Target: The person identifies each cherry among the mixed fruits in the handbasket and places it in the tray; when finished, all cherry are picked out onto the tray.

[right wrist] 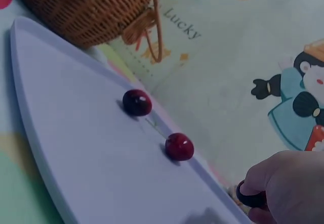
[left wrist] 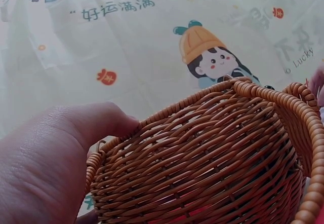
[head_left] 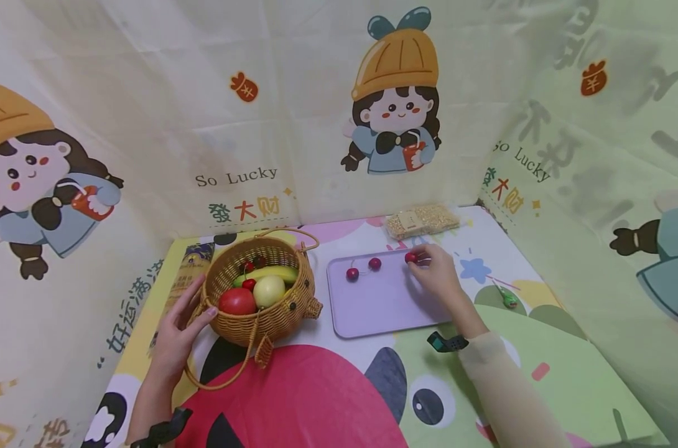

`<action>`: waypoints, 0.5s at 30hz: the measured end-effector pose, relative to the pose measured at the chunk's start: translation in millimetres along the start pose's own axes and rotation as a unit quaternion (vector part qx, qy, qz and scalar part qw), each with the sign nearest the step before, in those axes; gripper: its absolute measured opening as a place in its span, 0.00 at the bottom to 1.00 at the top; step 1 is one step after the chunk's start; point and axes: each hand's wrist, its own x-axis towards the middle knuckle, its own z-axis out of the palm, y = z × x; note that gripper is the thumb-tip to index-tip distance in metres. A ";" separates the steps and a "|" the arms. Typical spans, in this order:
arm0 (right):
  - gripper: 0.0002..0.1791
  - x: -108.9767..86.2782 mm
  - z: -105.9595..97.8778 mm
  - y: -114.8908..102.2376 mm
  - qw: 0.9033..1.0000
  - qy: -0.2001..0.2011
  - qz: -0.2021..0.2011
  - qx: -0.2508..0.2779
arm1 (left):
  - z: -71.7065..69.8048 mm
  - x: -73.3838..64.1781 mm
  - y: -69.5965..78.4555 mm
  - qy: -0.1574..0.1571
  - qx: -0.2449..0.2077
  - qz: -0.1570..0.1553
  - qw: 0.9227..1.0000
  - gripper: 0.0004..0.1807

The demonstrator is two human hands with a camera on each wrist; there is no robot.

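Right grip (head_left: 436, 272), cherry (head_left: 410, 257) at fingertips (head_left: 420, 253), near lilac tray (head_left: 372, 306).

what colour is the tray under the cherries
The tray is plain pale purple, seen best in the head view.

The printed surface (head_left: 316, 398) bears a wicker basket (head_left: 277, 323), lavender tray (head_left: 367, 305), clear packet of grains (head_left: 425, 221), tan packet (head_left: 189, 269) and small green object (head_left: 508, 299).

Head view softly bright, wrist views dimmer, with faint shadows on the purple tray (head_left: 372, 311)
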 end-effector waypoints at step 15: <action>0.15 -3.5 2.0 12.9 0.998 -0.016 0.024 -0.048 | -0.3 0.6 -2.3 0.002 0.004 -0.001 1.000 0.40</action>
